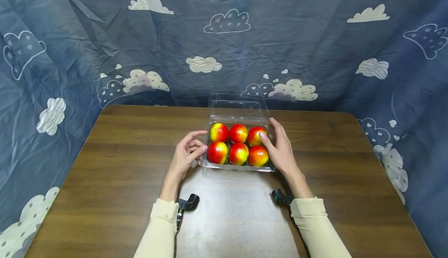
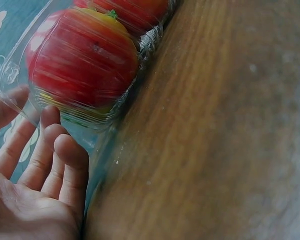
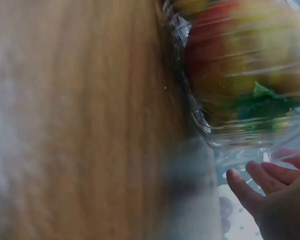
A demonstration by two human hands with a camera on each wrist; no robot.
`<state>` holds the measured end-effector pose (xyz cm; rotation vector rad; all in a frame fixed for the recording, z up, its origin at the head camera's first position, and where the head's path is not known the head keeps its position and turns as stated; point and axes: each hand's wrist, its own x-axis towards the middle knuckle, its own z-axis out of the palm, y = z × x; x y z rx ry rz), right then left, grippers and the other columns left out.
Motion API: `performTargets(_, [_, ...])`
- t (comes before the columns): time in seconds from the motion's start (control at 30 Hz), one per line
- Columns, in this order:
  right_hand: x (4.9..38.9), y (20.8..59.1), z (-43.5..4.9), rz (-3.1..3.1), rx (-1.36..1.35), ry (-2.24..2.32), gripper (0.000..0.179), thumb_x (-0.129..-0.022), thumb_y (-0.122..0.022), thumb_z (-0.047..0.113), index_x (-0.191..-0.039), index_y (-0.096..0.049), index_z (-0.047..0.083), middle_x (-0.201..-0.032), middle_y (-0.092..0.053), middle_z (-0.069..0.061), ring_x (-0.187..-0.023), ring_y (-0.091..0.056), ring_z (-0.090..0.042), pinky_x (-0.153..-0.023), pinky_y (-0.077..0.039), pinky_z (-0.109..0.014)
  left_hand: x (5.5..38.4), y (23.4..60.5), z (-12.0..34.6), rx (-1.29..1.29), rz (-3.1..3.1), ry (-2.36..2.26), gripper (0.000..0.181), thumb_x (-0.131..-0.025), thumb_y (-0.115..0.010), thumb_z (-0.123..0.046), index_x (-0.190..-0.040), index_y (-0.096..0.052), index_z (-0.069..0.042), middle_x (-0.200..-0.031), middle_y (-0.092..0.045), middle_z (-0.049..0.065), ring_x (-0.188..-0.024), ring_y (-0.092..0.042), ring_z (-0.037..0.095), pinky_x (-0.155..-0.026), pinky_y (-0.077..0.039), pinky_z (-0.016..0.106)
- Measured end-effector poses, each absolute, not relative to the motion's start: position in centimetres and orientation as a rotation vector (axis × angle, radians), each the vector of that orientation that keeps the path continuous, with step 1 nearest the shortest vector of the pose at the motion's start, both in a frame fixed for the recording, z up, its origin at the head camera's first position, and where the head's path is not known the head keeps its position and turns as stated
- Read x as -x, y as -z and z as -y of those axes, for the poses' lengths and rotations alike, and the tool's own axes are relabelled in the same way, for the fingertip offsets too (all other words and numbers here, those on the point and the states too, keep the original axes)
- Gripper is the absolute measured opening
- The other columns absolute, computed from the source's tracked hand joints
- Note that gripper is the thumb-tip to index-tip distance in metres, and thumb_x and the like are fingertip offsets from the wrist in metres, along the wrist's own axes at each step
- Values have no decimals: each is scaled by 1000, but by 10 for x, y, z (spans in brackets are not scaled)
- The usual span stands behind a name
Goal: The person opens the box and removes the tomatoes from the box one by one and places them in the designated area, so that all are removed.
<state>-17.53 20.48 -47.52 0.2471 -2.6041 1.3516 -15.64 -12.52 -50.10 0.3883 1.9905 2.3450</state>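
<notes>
Blue cloud-print cloth (image 1: 308,52) hangs behind a brown wooden worktop (image 1: 133,145). Leftmost, the left hand (image 1: 182,155) is at the left side of a clear plastic container (image 1: 238,168); its grip is apart, thumb and forefinger spread, and how firmly it touches the plastic I cannot tell. Next, toward the worktop's far edge, the container bears six red-and-yellow fruits (image 1: 238,154) in two rows of three, its clear lid (image 1: 238,111) raised behind them. Rightmost, the right hand (image 1: 282,151) also has its grip apart, thumb over the back-row right fruit, fingers beyond the wall. The step in hand looks like steadying the filled container; the next move probably calls for clearing that thumb to fold the lid, or pinching a fruit.
</notes>
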Motion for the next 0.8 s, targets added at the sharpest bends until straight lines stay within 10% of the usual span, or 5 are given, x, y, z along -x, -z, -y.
performTargets(0.57, [134, 476, -198, 2528, -225, -1202, 72, -94, -78, 28, -156, -48, 7, -162, -44, -11, -148, -44, -34, -118, -42, -59, 154, 500, 132, -384, -1947, -2383, 48, -97, -69, 5, -143, -57, 0, -84, -68, 4, -56, -55, 14, -48, -52, 25])
performTargets(0.8, [122, 472, -193, 2458, -261, -1182, 67, -88, -84, 21, -147, -57, 6, -148, -57, -11, -134, -55, -30, -114, -44, -24, 157, 503, 129, -403, -1935, -2369, 48, -97, -68, 5, -143, -57, 0, -83, -67, 3, -57, -55, 12, -50, -53, 23])
